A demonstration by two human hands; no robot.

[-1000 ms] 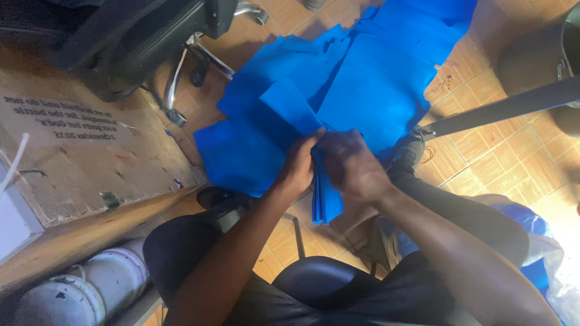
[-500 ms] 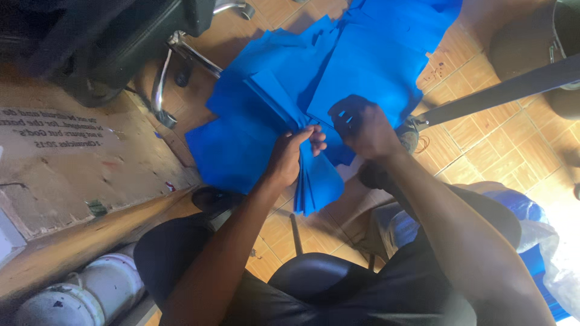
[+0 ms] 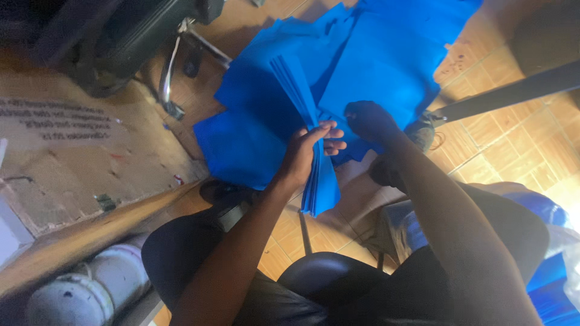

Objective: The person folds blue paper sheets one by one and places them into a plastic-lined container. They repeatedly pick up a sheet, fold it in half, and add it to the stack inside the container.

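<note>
- While the head view looks straight down, I see my left hand (image 3: pixel 305 158) closed around a stack of blue sheets (image 3: pixel 309 127), thumb on the near face and fingers (image 3: pixel 333 137) wrapped over the far edge; the stack stands on edge, fanned wider at the top and hanging below the wrist.
- My right hand (image 3: pixel 370 119) sits just beside the stack on a loose blue sheet (image 3: pixel 386 78) of the spread pile; its fingers curl down toward that sheet, but I cannot tell whether they pinch it or only rest on it.
- The pile of blue sheets (image 3: pixel 254 133) lies on the tiled floor (image 3: pixel 513 145) beyond my knees, overlapping untidily, with a cardboard panel (image 3: pixel 78 157) to the left and a chair base (image 3: pixel 175 72) above it.
- To do this well, I judge the left grip should stay firm near the middle of the stack so the fanned top edges do not slip apart.
- I would take one sheet at a time with the right fingertips, at a free corner, since the overlapping sheets could lift in pairs.
- Squaring the lower edges against the thigh or palm would, I think, keep the stack tidy as it thickens.
</note>
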